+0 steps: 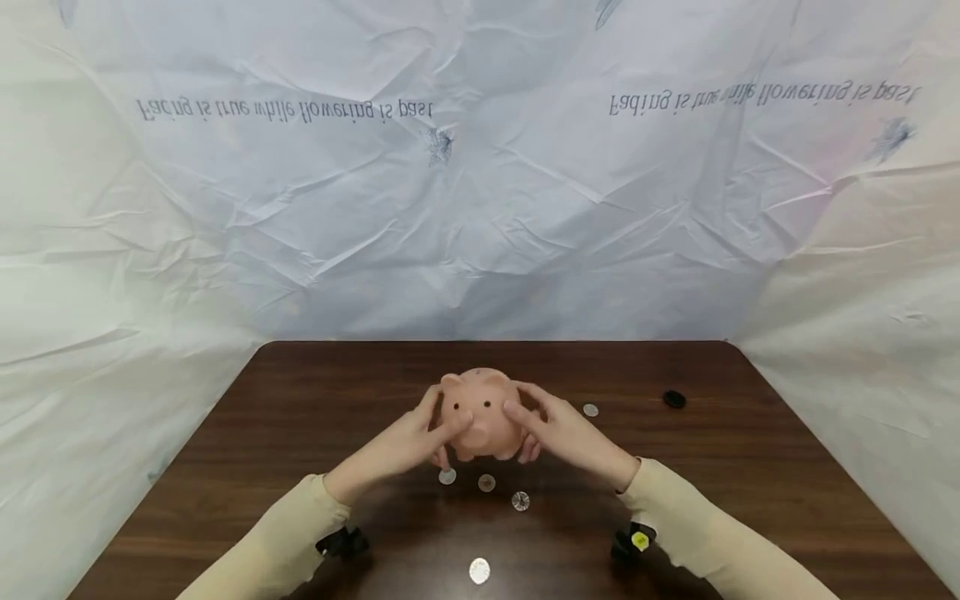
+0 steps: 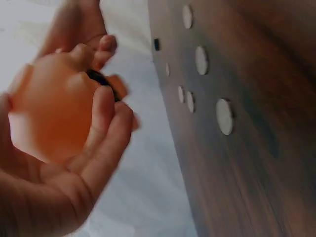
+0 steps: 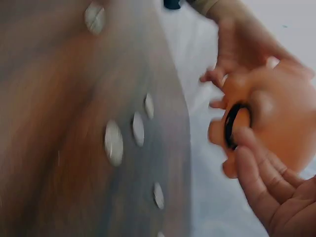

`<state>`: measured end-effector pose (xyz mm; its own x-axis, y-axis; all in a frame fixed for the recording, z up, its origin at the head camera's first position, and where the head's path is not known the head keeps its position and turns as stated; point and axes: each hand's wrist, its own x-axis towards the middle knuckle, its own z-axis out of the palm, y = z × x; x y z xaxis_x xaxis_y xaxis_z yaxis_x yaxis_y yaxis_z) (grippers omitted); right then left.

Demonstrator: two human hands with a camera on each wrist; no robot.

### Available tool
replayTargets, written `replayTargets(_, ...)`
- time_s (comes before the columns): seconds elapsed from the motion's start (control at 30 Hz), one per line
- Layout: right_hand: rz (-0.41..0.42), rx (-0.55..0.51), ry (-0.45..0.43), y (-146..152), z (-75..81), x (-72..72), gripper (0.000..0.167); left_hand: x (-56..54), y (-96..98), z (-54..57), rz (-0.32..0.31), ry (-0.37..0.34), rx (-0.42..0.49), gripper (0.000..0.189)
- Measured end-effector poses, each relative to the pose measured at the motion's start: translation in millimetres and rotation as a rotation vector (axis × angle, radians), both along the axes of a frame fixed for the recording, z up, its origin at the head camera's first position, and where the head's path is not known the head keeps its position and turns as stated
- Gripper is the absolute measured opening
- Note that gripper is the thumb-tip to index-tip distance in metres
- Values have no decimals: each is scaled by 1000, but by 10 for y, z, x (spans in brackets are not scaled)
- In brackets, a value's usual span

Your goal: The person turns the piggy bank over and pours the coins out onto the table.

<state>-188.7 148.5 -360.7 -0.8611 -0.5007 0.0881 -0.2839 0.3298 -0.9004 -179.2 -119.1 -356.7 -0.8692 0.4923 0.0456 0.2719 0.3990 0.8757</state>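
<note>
Between both hands is a pink piggy bank (image 1: 482, 421), its eyes and snout turned toward the head camera. My left hand (image 1: 401, 437) grips one side, thumb on the face beside the snout. From the other side my right hand (image 1: 566, 425) holds it, thumb on the cheek and fingers behind. On the underside, a black ring (image 3: 238, 126) shows in the right wrist view, with right fingertips touching beside it. The bank is tilted above the table; several silvery coins lie below, among them one coin (image 1: 487, 482) and another coin (image 1: 521, 501).
The dark wooden table (image 1: 337, 375) carries a black oval piece (image 1: 674, 399) at the right and a coin (image 1: 591, 410) near it. One coin (image 1: 479, 571) lies close to the front. White printed sheeting (image 1: 480, 208) hangs behind and at both sides.
</note>
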Motion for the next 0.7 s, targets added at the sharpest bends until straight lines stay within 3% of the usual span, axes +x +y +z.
replayTargets(0.07, -1, 24, -37, 15, 1, 7, 68, 17, 13, 4, 2, -33, -41, 73)
replayTargets(0.17, 9, 33, -37, 28, 1, 15, 65, 28, 20, 8, 5, 16, -74, 63)
replayTargets(0.3, 40, -24, -166, -9, 27, -4, 60, 10, -1, 58, 21, 33, -111, 48)
replayTargets(0.53, 83, -202, -477, -81, 130, -67, 91, -99, 9, 220, 121, 48, -160, 66)
replayTargets(0.7, 133, -203, -524, -74, 163, -118, 92, -156, 28, 186, 180, -46, -268, 96)
